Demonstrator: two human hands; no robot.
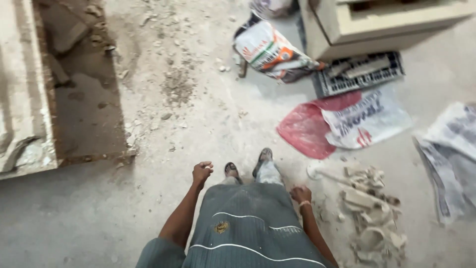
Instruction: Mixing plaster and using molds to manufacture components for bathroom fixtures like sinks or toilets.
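Dusty floor (148, 208) is walked on in sandals; rubble (372, 213) lies just right of the right hand (300, 194). Both hands hang empty, the left hand (201, 171) loosely curled. A foot could be caught on the loose pieces, probably.

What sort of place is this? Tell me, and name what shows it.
Probably a building or renovation site. The dusty concrete floor is strewn with rubble, a pile of broken plaster pieces lies near the right hand, and emptied material sacks lie about.
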